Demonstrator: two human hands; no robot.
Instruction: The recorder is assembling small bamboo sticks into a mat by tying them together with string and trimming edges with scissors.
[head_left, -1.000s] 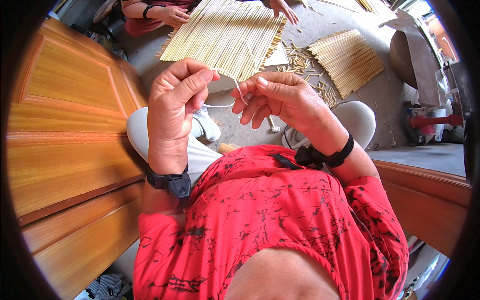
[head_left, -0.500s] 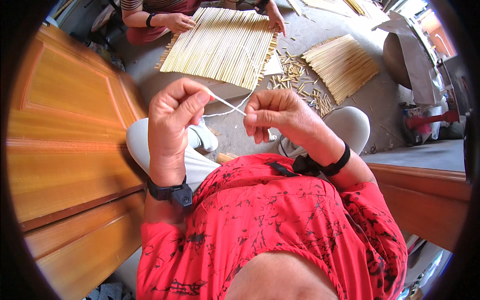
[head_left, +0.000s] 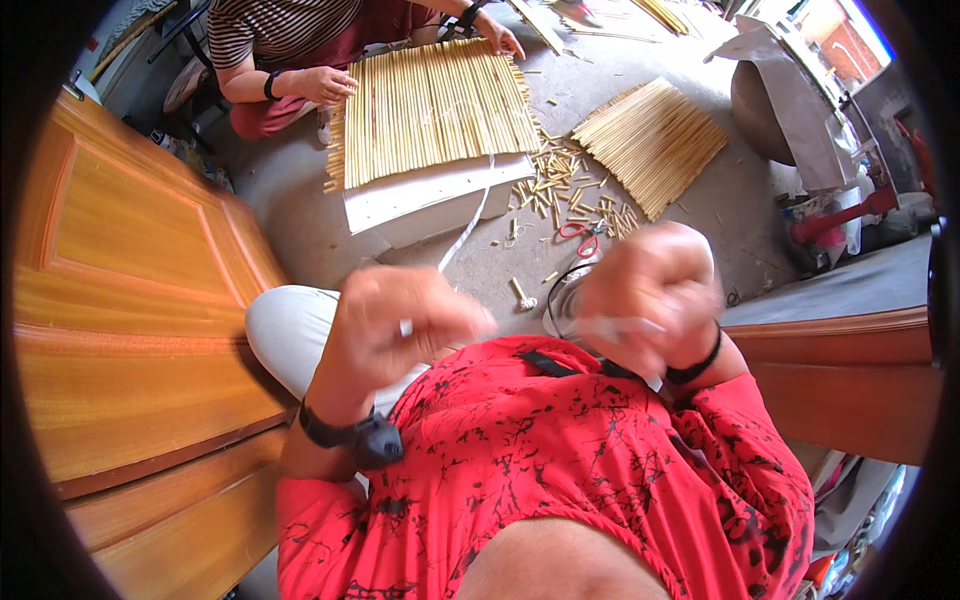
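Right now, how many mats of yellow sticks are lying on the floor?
2. One big stick mat lies on a white board in front of another person; a second stick mat lies on the floor to its right. More may be hidden past the picture's edge.

The left hand [head_left: 400, 325] and right hand [head_left: 650, 295] are raised side by side above the lap of the red black-patterned shirt [head_left: 560, 470], well apart from each other. A thin white cord [head_left: 462, 235] runs from the left grip forward to the flat white board [head_left: 430, 195] on the grey concrete floor [head_left: 730, 200]. On that board lies the yellow bamboo-stick mat [head_left: 430, 105], another person's hand [head_left: 325, 85] resting on its left edge. Just ahead of the right grip lie red-handled scissors [head_left: 582, 235] (among scattered stick offcuts); beyond them, a loose fan of yellow sticks [head_left: 650, 140]. Left of the left grip stands an orange wooden door panel [head_left: 130, 300].
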